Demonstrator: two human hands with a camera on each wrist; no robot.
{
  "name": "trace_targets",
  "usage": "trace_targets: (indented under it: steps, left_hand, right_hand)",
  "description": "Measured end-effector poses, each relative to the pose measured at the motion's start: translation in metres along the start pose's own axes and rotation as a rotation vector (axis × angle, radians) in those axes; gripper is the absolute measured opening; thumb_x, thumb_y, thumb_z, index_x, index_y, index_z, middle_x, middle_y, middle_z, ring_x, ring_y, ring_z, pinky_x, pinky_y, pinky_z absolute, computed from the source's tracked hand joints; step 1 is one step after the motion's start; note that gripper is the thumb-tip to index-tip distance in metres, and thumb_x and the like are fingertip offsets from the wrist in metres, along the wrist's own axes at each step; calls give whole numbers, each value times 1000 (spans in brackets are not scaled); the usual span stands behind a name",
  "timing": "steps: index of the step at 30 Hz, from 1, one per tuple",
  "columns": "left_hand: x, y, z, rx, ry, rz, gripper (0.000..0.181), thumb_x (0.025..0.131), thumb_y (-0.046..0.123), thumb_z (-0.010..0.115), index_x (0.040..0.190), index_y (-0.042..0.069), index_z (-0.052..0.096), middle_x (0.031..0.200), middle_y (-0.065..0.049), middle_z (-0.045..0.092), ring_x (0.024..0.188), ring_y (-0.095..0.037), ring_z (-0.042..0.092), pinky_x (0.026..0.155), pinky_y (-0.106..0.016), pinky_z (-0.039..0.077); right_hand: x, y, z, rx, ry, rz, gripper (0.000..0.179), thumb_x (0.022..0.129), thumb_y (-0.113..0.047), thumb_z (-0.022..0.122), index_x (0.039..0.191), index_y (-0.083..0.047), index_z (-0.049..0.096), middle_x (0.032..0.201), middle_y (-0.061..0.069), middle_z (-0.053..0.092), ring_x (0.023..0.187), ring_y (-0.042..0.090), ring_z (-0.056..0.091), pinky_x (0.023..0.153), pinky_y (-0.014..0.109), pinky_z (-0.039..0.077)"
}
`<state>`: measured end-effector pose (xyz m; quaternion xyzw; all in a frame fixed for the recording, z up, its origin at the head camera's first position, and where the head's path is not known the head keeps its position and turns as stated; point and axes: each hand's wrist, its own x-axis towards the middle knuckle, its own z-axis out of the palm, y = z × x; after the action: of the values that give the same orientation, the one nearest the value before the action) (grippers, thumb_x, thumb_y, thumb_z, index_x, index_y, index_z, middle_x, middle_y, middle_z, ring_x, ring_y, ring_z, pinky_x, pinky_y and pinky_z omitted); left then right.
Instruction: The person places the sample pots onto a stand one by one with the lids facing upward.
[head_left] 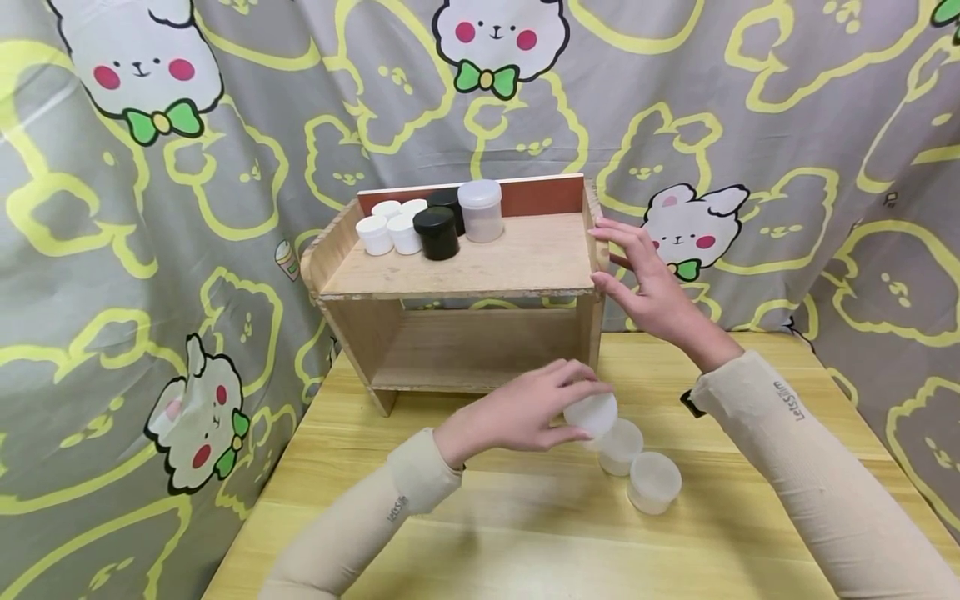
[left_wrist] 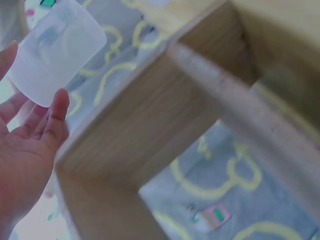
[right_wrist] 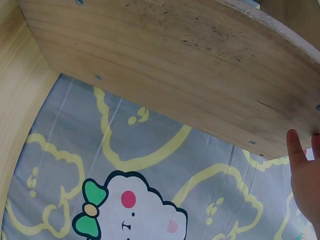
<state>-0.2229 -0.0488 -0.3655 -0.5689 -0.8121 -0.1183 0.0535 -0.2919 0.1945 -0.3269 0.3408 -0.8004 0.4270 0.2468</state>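
My left hand [head_left: 528, 406] holds a translucent plastic jar [head_left: 591, 414] between thumb and fingers, just in front of the shelf's right end. The left wrist view shows the clear wall of that jar [left_wrist: 60, 52] between the fingertips. My right hand [head_left: 654, 292] rests its fingertips and thumb on the right side panel of a small wooden shelf [head_left: 525, 258]. In the right wrist view, straight fingers of that hand [right_wrist: 306, 180] meet the panel's outer face [right_wrist: 175, 65]. Two more translucent jars, one nearer the shelf [head_left: 621, 447] and one nearer me [head_left: 655, 483], stand on the table.
On the shelf's upper board, several small white jars [head_left: 375, 236] stand at the left beside black jars [head_left: 437, 233] and a taller translucent jar [head_left: 480, 211]. A lower shelf board [head_left: 480, 350] lies beneath. Patterned curtain [head_left: 262, 167] surrounds the wooden table [head_left: 525, 542].
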Motion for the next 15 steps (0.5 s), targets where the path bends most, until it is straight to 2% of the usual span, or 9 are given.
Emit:
trace_targets:
  steps: [15]
  left_hand:
    - [-11,-18,-95,45,318,4,60,95,28,76,148,7,55,139,-15,56,120,-24,58,101,-31,53]
  right_hand:
    - [0,2,1,-2,8,-5,62,97,4,67,152,-13,45,165,2,31,150,23,35,112,64,43]
